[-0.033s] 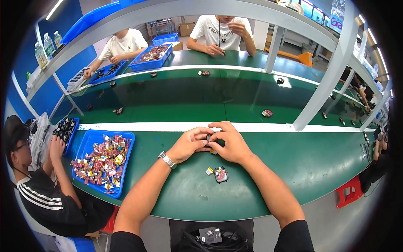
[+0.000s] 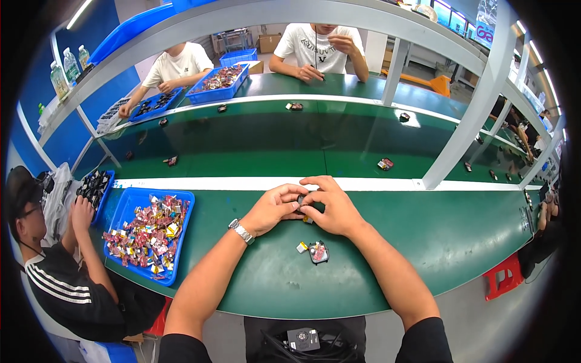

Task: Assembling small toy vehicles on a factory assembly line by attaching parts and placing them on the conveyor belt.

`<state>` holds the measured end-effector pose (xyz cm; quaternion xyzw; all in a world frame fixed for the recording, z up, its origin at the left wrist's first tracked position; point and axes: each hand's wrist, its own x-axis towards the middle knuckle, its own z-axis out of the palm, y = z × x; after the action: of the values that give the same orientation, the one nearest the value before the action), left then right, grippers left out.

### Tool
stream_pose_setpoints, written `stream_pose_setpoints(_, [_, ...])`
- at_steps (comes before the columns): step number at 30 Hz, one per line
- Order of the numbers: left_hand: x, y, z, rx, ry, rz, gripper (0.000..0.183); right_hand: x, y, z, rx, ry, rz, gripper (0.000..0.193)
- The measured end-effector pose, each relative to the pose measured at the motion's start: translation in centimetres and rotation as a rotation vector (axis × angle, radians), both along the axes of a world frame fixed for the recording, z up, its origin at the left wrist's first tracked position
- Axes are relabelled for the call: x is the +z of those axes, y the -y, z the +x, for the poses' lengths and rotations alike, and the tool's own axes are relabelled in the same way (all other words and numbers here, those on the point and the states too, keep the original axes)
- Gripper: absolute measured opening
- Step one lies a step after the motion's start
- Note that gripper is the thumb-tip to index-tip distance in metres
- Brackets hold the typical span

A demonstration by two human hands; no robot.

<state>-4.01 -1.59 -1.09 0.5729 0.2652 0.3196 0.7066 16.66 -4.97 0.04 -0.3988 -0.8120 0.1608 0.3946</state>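
Note:
My left hand (image 2: pixel 275 209) and my right hand (image 2: pixel 331 206) meet over the green table (image 2: pixel 454 242), both closed around a small dark part (image 2: pixel 302 200) that is mostly hidden between the fingers. A metal watch (image 2: pixel 241 231) sits on my left wrist. Just in front of my hands lie a small black piece with a pink insert (image 2: pixel 318 252) and a tiny pale square piece (image 2: pixel 301 247).
A blue tray (image 2: pixel 181 242) of colourful small pieces sits at my left. A person in black sits further left by a tray of black parts (image 2: pixel 94 186). Across the belt (image 2: pixel 242 139), two people in white work beside blue trays (image 2: pixel 219 81). A white post (image 2: pixel 469 115) rises at right.

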Motion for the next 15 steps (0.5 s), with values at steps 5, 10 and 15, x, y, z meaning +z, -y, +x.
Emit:
stream_pose_setpoints(5, [-0.2,0.3,0.3,0.054,-0.003,0.001,0.026,-0.1,0.1,0.3,0.069,-0.021,0.036,0.006])
stream_pose_setpoints(10, [-0.5,0.3,0.3,0.054,0.129,-0.068,0.026,-0.6,0.1,-0.8,-0.092,-0.104,0.113,0.009])
stream_pose_setpoints(15, [-1.0,0.1,0.2,0.074,0.147,-0.066,0.026,-1.0,0.1,-1.4,-0.116,-0.121,0.14,0.01])
